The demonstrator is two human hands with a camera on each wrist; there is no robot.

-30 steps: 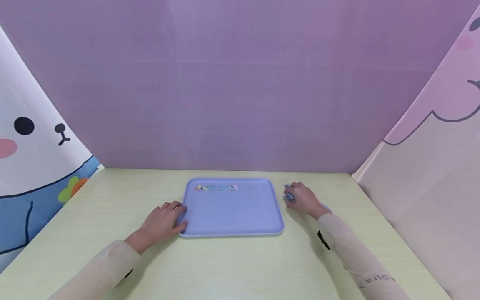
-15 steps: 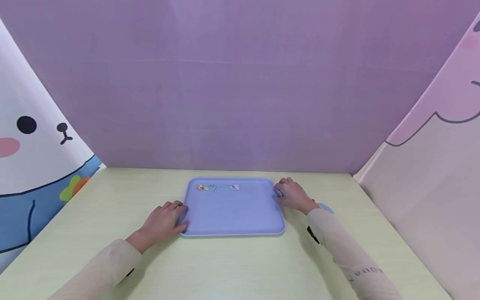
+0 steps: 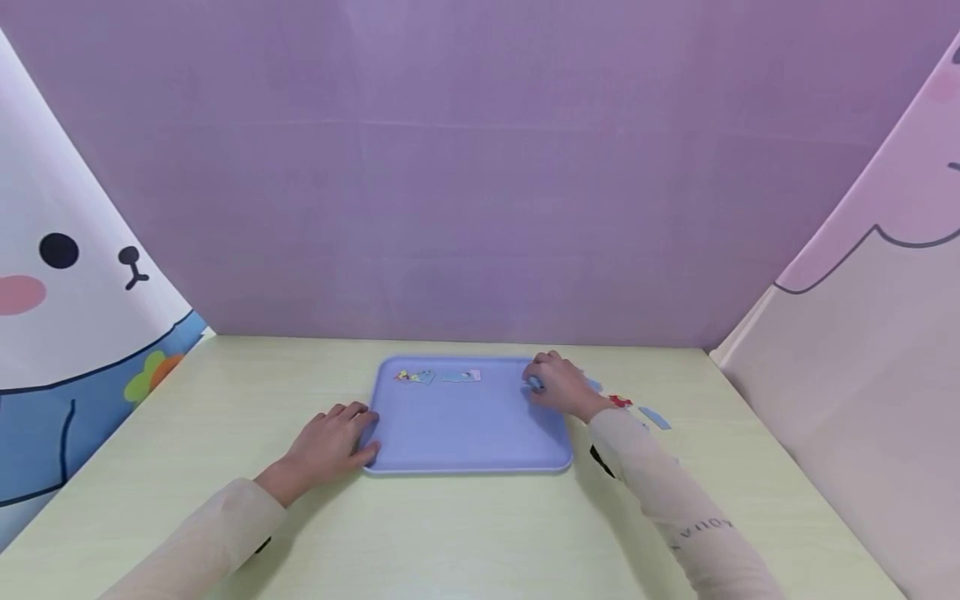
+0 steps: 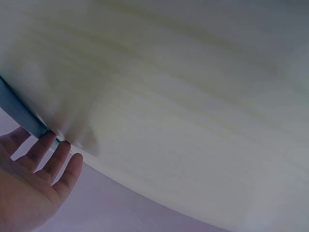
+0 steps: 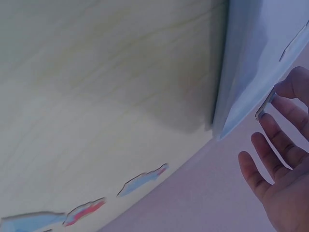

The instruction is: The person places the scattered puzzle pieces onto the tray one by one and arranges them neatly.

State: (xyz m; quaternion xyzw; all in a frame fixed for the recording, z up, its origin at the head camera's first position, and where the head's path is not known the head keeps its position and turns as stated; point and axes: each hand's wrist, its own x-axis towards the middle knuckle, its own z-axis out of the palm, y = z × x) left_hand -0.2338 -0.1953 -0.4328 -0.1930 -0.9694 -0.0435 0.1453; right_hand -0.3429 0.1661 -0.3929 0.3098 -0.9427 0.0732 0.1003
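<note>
Brings the small blue piece (image 3: 536,382) leftward since the earlier frame, from beside the tray (image 3: 465,463) to just inside its far right corner, and uncovers more loose pieces (image 3: 654,417) on the table (image 3: 465,533). Holds it in a narrow pinch between thumb and fingertips of the right hand (image 3: 558,387), tilted rather than flat in the right wrist view; unclear whether touching the tray floor. Could slip or flip on release, given so thin an edge to grip. Lies well apart from the two flat pieces (image 3: 415,377) along the far side; might nudge or overlap these if slid too far left. Rests the left hand (image 3: 327,442) on the left rim, fingers loosely spread; could shift the tray by pushing sideways. Passes the right sleeve (image 3: 667,500) close by the loose pieces; could drag some by lowering the forearm.
</note>
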